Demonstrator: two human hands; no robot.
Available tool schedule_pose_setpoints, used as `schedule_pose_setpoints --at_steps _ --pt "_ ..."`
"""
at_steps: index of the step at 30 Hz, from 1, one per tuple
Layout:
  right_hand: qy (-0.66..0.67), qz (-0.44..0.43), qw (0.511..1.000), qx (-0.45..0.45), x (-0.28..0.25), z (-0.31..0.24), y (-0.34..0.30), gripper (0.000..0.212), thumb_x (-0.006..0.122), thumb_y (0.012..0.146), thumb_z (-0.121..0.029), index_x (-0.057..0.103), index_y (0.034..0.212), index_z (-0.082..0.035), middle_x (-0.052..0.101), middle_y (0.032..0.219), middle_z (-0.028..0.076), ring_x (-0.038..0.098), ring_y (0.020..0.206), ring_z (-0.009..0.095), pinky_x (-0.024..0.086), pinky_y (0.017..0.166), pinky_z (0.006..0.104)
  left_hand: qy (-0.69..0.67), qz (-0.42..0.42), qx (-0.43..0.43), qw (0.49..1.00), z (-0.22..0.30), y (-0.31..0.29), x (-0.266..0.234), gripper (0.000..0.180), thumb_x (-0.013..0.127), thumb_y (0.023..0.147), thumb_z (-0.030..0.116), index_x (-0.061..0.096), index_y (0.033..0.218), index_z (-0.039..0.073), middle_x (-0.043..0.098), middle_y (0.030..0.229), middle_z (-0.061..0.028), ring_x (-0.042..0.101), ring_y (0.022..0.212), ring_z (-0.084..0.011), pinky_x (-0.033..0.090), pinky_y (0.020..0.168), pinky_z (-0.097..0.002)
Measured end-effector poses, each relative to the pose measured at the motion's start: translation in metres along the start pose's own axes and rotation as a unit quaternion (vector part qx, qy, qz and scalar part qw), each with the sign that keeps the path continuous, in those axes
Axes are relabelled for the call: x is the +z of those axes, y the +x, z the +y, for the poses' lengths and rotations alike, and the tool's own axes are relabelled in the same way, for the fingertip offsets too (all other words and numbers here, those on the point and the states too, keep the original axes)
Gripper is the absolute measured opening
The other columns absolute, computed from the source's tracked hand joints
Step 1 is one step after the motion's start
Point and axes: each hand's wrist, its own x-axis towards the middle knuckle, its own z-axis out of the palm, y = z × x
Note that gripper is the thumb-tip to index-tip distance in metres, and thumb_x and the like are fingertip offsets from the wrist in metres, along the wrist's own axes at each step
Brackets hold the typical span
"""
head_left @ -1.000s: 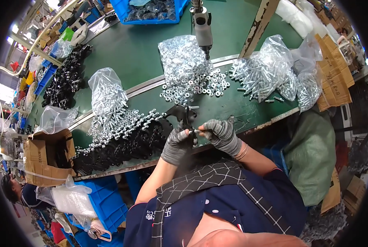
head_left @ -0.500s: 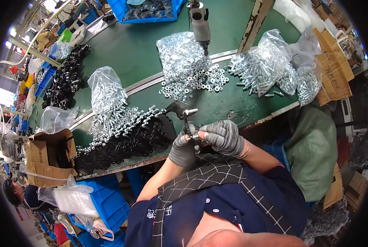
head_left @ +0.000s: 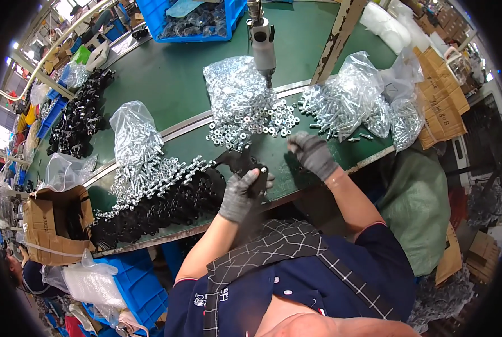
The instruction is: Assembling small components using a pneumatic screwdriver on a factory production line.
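Observation:
In a grey work glove, my left hand [head_left: 241,195] grips a dark metal bracket [head_left: 261,181] above the front edge of the green bench; a bright fastener end shows at its top. My right hand [head_left: 314,155], gloved too, hangs apart from it over the bench with its fingers curled in; whatever is in them is hidden. Beyond the hands, loose hex nuts [head_left: 279,119] spill from a clear bag [head_left: 231,84]. Another black part [head_left: 234,159] lies just past my left hand. To the right is an opened bag of silver bolts [head_left: 341,109].
A power driver [head_left: 263,48] hangs over the bench [head_left: 166,67]. Left of my hands lie rows of black brackets [head_left: 166,203] with silver fasteners [head_left: 150,171]. A cardboard box [head_left: 57,224] stands at the left edge. A worn upright post [head_left: 336,45] rises behind the bolts.
My right hand has left the part at my left hand and moved right and forward over the bench. The bracket has turned in my left hand. The whole view has shifted slightly.

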Motion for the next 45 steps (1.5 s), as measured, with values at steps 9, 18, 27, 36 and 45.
schedule_pose_setpoints --at_steps 9,18,27,36,45 --pt "-0.172 -0.065 0.983 -0.001 -0.005 -0.017 0.044 0.013 0.062 0.08 -0.008 0.062 0.093 -0.006 0.062 0.079 0.012 0.06 0.072 0.026 0.049 0.067 0.0333 -0.017 0.049 -0.031 0.998 -0.017 0.028 -0.015 0.036 0.063 0.084 0.015 0.05 0.115 0.005 0.064 0.089 -0.0155 0.064 0.067 -0.0259 0.054 0.056 -0.0351" --pt "0.377 -0.196 0.9 0.099 0.002 -0.039 0.01 0.021 0.068 0.081 -0.012 0.065 0.1 -0.003 0.067 0.084 0.007 0.059 0.081 0.007 0.048 0.066 0.0262 -0.013 0.076 0.034 0.996 -0.026 0.031 -0.019 0.027 0.06 0.085 0.016 0.053 0.107 0.002 0.063 0.088 -0.0131 0.064 0.068 -0.0253 0.053 0.057 -0.0339" --pt "-0.077 -0.149 0.976 -0.136 -0.014 -0.073 0.011 0.016 0.06 0.082 -0.019 0.062 0.095 -0.01 0.059 0.082 0.01 0.062 0.073 0.025 0.049 0.06 0.0357 -0.038 0.063 0.069 0.995 -0.027 0.027 -0.014 0.04 0.061 0.084 0.007 0.049 0.122 0.008 0.062 0.093 -0.0094 0.062 0.07 -0.022 0.052 0.057 -0.0325" --pt "-0.197 -0.23 0.902 -0.307 -0.024 -0.075 0.032 0.014 0.051 0.084 -0.021 0.058 0.088 -0.009 0.055 0.079 0.01 0.061 0.071 0.027 0.047 0.056 0.0383 -0.07 0.064 0.047 0.994 -0.032 0.029 -0.015 0.018 0.06 0.086 0.009 0.056 0.102 0.001 0.064 0.088 -0.0095 0.063 0.074 -0.0222 0.055 0.064 -0.0351" --pt "-0.182 -0.205 0.908 -0.317 -0.016 -0.071 0.028 0.015 0.05 0.085 -0.021 0.057 0.089 -0.009 0.055 0.079 0.01 0.061 0.07 0.027 0.048 0.056 0.0386 -0.068 0.079 0.028 0.994 -0.026 0.026 -0.011 0.018 0.059 0.087 0.012 0.056 0.101 0.002 0.063 0.091 -0.0103 0.063 0.076 -0.0226 0.055 0.067 -0.0364"
